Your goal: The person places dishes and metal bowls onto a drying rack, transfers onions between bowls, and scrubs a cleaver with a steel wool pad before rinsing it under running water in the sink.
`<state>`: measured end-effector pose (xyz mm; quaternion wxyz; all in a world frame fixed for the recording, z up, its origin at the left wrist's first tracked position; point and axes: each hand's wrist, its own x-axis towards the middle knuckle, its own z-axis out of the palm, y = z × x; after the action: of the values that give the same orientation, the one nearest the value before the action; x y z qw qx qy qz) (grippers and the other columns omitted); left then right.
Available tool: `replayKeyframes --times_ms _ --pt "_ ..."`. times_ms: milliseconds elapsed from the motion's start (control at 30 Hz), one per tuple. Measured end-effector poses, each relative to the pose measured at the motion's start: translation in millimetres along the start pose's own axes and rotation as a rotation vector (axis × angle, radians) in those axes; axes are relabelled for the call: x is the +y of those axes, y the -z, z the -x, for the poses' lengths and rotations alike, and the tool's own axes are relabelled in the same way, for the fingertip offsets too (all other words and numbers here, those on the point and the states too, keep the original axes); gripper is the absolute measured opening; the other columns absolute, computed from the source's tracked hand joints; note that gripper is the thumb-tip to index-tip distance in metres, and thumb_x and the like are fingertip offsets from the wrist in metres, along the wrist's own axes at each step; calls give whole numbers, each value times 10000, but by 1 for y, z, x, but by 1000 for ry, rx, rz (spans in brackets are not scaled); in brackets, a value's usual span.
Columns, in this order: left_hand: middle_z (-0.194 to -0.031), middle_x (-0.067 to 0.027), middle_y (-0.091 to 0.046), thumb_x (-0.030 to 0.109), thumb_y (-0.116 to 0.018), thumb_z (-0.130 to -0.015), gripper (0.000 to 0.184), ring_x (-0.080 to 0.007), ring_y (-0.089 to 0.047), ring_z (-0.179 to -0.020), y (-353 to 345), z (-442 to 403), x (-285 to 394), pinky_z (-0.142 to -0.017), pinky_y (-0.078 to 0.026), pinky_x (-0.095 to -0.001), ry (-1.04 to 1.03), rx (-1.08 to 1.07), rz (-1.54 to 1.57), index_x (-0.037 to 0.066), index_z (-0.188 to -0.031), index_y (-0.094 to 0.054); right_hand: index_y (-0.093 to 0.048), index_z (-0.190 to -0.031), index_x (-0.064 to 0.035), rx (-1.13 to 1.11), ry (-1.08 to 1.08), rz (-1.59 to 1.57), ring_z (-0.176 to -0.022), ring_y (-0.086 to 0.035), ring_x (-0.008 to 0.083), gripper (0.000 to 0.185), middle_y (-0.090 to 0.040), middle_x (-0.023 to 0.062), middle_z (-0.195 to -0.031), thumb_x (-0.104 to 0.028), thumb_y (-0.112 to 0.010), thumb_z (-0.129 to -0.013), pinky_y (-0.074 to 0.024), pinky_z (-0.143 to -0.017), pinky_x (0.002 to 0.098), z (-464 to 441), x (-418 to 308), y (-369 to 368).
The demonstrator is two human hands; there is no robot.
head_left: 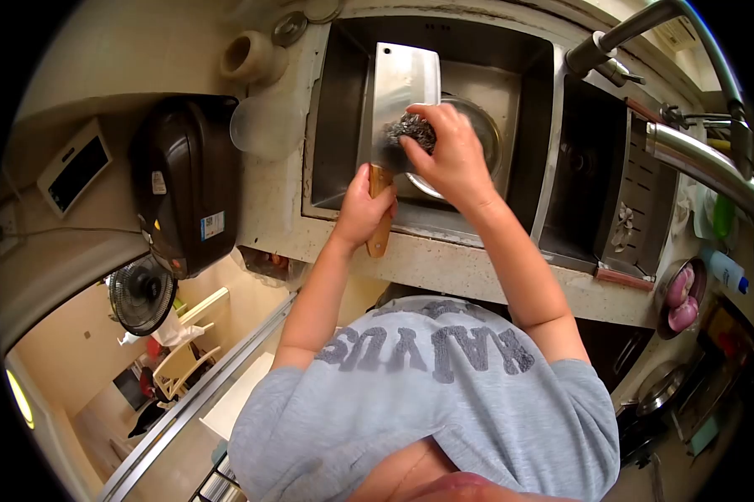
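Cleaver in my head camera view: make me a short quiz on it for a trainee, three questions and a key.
1. Which hand grips the handle of the cleaver?
2. True or false: the metal scrubber is pressed against the handle.
3. Fill in: the handle looks made of ____.

Key:
1. The left hand.
2. False; the right hand holds it at the blade.
3. Wood.

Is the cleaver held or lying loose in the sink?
Held: the left hand grips the cleaver by its wooden handle. Whether the blade also touches the sink, I cannot tell.
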<state>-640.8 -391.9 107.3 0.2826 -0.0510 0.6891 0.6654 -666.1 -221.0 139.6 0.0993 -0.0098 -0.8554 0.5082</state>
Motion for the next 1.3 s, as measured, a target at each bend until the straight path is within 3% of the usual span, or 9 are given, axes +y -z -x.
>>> replayKeyframes --times_ms 333,567,767,867,967,1067,1167,1300 --pt "-740 -45 -532 19 -562 -784 281 -119 -547 -566 -17 52 -47 -539 -471 -247 279 -49 178 -8 -1033 -434 -595 -961 -71 -495 133 74 -886 -493 292 301 -559 64 -1001 -34 -627 -664 -443 -784 373 49 27 22" --pt "-712 -49 -547 3 -553 -765 216 -127 -560 -556 -26 71 -83 -529 -471 -242 326 -67 164 1 -965 -474 -563 -892 -61 -812 250 -13 -915 -478 271 283 -544 57 -1040 -30 -655 -627 -433 -810 356 88 40 16" --pt "-689 -48 -566 -10 -533 -760 170 -123 -571 -569 -33 80 -102 -530 -475 -238 351 -73 150 -2 -926 -498 -560 -923 -77 -862 363 95 -947 -478 268 328 -550 23 -1050 -47 -666 -614 -425 -829 365 106 49 16" --pt "-694 -95 -590 63 -557 -765 167 -197 -595 -576 -35 82 -96 -542 -483 -273 323 -36 17 -7 -907 -503 -569 -954 -77 -821 361 178 -938 -486 260 341 -560 23 -1018 -24 -615 -621 -430 -823 360 112 43 15" --pt "-708 -170 -596 177 -578 -776 250 -310 -601 -618 -44 91 -77 -570 -489 -341 145 112 -769 -8 -914 -480 -579 -992 -67 -747 377 242 -935 -486 254 362 -557 31 -1014 -17 -581 -633 -429 -822 352 117 44 10" --pt "-736 -224 -584 266 -577 -784 332 -379 -582 -677 -58 105 -79 -594 -480 -411 205 309 -934 0 -928 -440 -580 -1019 -46 -722 394 251 -941 -481 250 385 -547 40 -1023 -21 -577 -635 -425 -828 346 121 46 6" --pt "-690 -172 -592 267 -601 -779 332 -308 -610 -648 -73 111 -85 -531 -492 -380 163 437 -1072 9 -867 -413 -589 -1006 -30 -714 373 253 -942 -481 247 374 -541 45 -1014 -27 -581 -632 -423 -830 341 123 41 1" --pt "-709 -176 -573 250 -579 -801 304 -317 -603 -630 -80 113 -98 -524 -492 -385 122 490 -1053 11 -881 -408 -612 -944 -16 -716 383 252 -934 -478 251 313 -539 50 -993 -33 -572 -634 -427 -819 333 123 37 1"
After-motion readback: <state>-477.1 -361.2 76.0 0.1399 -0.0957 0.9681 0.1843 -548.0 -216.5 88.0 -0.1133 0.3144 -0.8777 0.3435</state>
